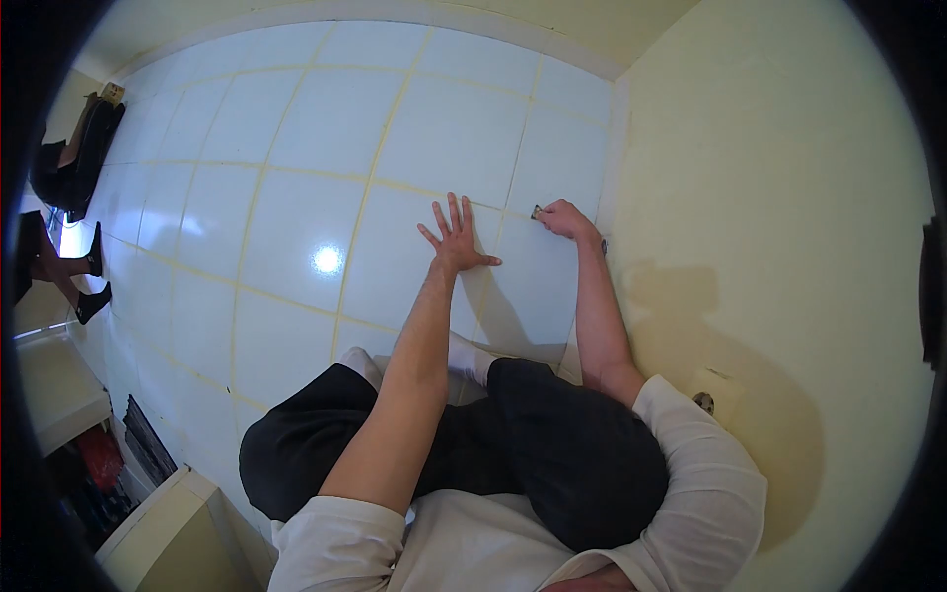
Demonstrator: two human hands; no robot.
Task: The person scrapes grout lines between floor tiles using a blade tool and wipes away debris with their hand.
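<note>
My left hand (455, 240) lies flat on a glossy white floor tile (403, 237), its fingers spread and nothing in it. To its right, close to the wall, my right hand (566, 220) is closed around a small flat tool (536, 212). Only the tool's dark-edged tip shows past the fingers, too small to name more exactly. That tip is at or just above the floor, near where two tile joints meet. Most joints are yellowish, while the line between my hands (515, 168) looks thinner and greyer.
A cream wall (750, 197) rises close on my right, with a round fitting (703, 403) low on it. My crossed legs in dark trousers (582, 444) fill the near floor. Another person's dark shoes (94, 301) are at far left, above a cream cabinet (163, 538).
</note>
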